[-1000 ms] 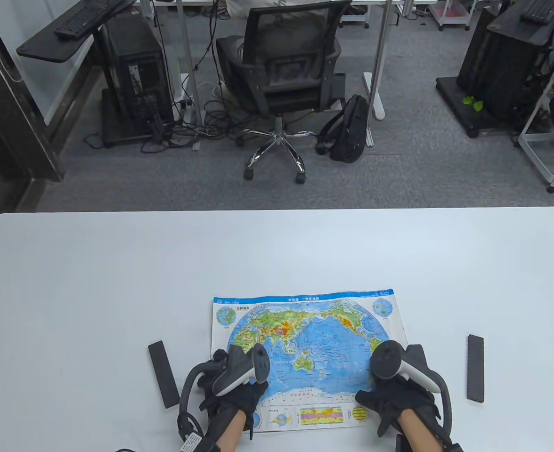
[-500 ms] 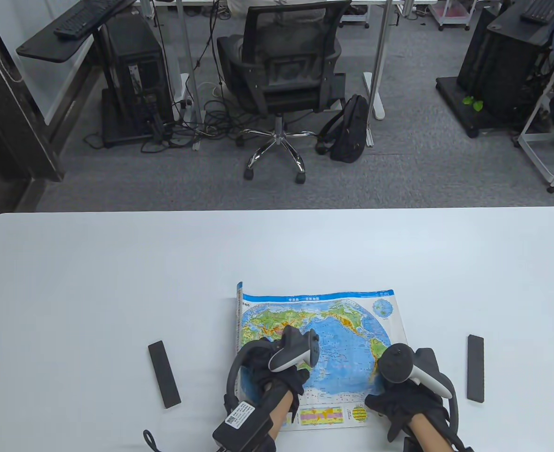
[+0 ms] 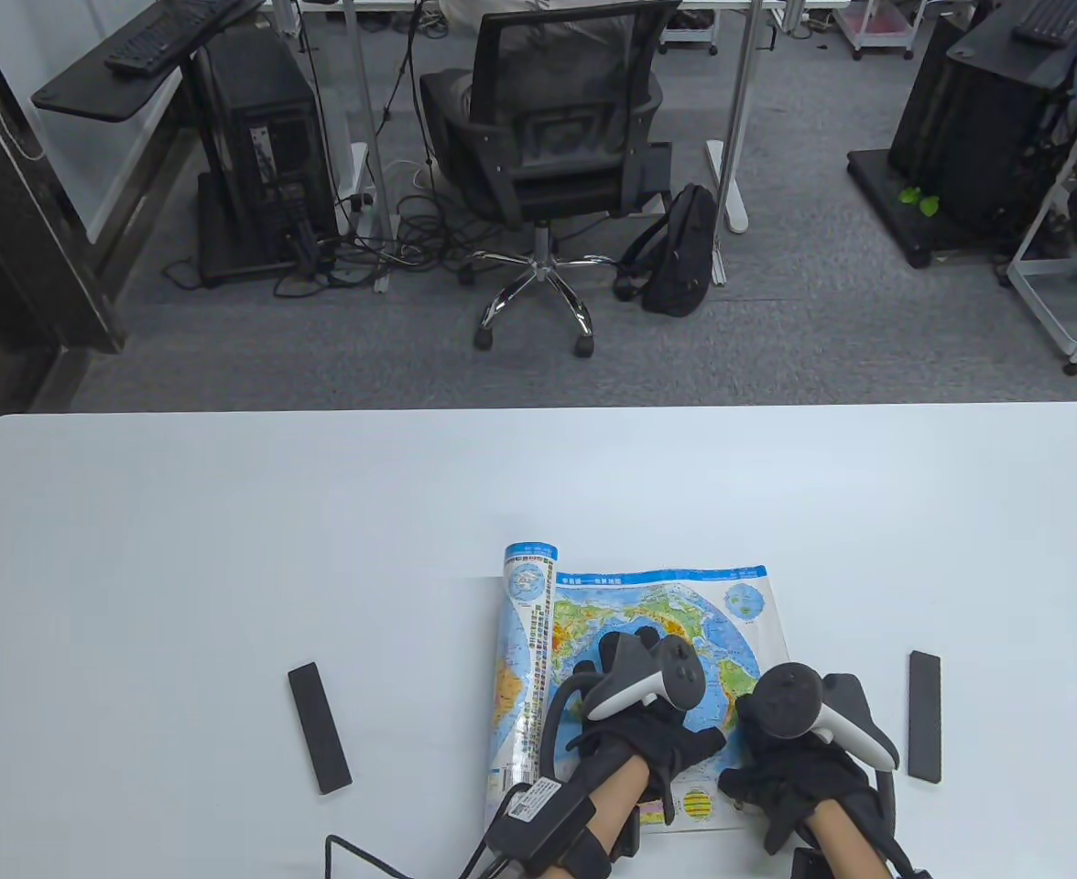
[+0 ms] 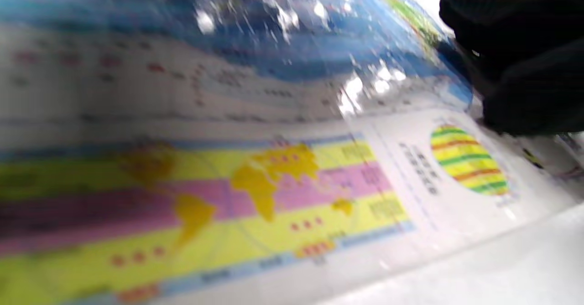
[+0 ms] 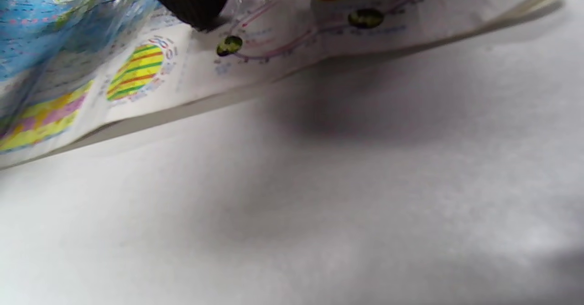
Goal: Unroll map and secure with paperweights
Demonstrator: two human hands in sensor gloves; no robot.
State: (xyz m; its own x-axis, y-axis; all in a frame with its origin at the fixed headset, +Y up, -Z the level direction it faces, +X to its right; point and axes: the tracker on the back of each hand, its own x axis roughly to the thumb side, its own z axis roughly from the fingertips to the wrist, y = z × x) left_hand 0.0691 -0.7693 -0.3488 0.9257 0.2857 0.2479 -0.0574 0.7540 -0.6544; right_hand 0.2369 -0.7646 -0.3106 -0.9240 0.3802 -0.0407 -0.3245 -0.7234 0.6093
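Glossy map [image 3: 662, 604] curls back from its left edge; it looks springy and slick.
Both hands, left [image 3: 653, 732] and right [image 3: 790, 778], press flat on it, gripping nothing; best pinned at its edges.

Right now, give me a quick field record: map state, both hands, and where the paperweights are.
map: world map, left part curled into a roll, right part flat on the white table
left hand: left hand rests on the map beside the roll
right hand: right hand presses the map's near right corner
left paperweight: black bar on the table, left of the map, not touching it
right paperweight: black bar on the table, right of the map, not on it
secured: not yet
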